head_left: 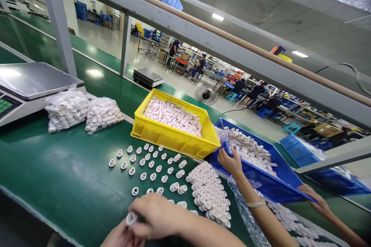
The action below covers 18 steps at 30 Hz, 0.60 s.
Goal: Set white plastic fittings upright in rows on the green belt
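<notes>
Near the bottom edge, my right hand (158, 214) is closed with its fingers around a small white plastic pipe fitting (131, 219). My left hand (117, 236) is closed just below and to the left, pinching at the same fitting; its lower fingers are cut off by the frame. Just beyond my hands, loose white flanged fittings (143, 176) stand in spaced rows on the green table (72, 173). To their right, many more fittings (210, 193) are packed tightly together in a block.
A yellow bin (174, 142) and a blue bin (249, 170) hold white plastic pieces. A co-worker's hands (231, 161) grip the blue bin. Bagged fittings (103, 114) lie beside a scale (34, 81) at left. Plastic film (246, 212) lies to the right, and a metal frame (185, 21) crosses above.
</notes>
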Each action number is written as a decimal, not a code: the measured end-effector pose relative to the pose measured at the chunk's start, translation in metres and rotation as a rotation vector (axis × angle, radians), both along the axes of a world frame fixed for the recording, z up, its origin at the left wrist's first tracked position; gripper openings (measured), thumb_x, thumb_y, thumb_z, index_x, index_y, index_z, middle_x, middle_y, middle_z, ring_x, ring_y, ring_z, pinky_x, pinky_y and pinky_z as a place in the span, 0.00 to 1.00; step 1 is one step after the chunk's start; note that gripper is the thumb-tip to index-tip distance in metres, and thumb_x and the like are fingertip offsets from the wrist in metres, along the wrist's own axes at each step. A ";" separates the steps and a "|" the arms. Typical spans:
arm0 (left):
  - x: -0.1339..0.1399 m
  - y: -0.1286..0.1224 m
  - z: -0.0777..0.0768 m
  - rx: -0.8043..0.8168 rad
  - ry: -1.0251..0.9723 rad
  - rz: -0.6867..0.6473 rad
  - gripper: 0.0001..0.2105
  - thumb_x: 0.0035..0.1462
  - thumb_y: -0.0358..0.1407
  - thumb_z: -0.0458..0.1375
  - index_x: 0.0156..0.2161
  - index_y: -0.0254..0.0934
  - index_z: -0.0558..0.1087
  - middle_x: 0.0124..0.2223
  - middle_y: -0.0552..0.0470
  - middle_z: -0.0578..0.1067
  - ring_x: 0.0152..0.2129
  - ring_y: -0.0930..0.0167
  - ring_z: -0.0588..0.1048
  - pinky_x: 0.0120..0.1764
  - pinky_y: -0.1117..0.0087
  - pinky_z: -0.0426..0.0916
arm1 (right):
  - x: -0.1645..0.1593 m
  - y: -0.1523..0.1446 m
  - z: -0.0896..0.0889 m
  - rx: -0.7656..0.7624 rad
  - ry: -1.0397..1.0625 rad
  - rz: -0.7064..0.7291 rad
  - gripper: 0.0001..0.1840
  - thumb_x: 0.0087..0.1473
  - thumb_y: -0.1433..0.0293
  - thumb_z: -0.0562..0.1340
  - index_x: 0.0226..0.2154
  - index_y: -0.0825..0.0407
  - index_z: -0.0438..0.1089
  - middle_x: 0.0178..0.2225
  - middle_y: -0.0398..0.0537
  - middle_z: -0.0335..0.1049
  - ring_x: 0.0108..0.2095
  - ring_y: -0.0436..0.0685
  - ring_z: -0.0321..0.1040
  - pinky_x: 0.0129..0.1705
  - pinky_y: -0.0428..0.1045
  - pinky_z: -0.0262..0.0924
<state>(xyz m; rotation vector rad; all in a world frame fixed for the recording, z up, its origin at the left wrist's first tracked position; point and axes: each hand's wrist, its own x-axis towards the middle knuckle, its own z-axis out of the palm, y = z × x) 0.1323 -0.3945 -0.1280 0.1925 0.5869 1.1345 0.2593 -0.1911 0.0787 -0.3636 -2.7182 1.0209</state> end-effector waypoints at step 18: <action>0.003 0.007 0.016 0.127 -0.248 -0.051 0.24 0.51 0.54 0.49 0.19 0.34 0.66 0.17 0.51 0.68 0.11 0.77 0.63 0.17 0.76 0.47 | -0.047 0.061 -0.060 0.640 -0.506 -0.280 0.07 0.52 0.70 0.57 0.31 0.52 0.70 0.33 0.49 0.67 0.37 0.56 0.59 0.37 0.48 0.49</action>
